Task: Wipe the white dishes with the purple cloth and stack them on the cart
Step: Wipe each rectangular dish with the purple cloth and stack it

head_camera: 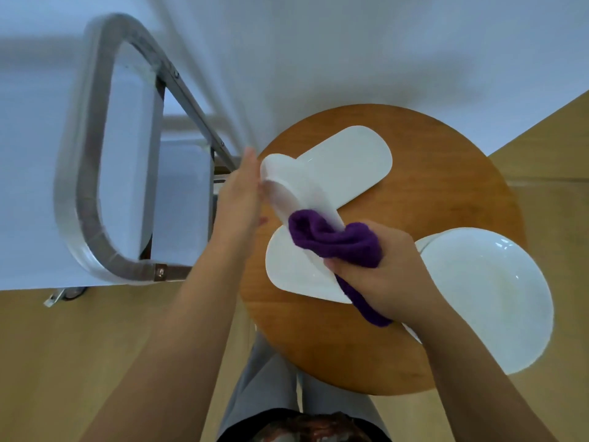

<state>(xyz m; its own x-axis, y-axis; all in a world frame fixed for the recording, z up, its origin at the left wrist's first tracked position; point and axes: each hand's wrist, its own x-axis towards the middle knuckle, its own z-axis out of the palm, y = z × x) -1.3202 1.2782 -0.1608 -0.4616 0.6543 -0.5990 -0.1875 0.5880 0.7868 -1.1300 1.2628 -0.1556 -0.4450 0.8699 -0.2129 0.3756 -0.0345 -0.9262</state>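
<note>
Trousers [267, 378] sit closest under the lens, then both my forearms reaching out. Cart [105, 161] on the left, metal frame, grey shelf, no dishes visible on it yet. Round wooden bench [446, 173] ahead carries a round bowl [490, 301] at its right edge and two long flat dishes [350, 164] lying on the wood. Third long dish [296, 199] is lifted, tilted on edge. Left hand [239, 199] braces its far end, fingers fairly straight; exact contact is blurred. Right hand [392, 266] grips the bunched cloth [334, 240] against the dish's near end. I judge the dish stiff, glazed, slick, breakable, so hold both ends by the rim. Cloth is soft, light, bunches easily.
</note>
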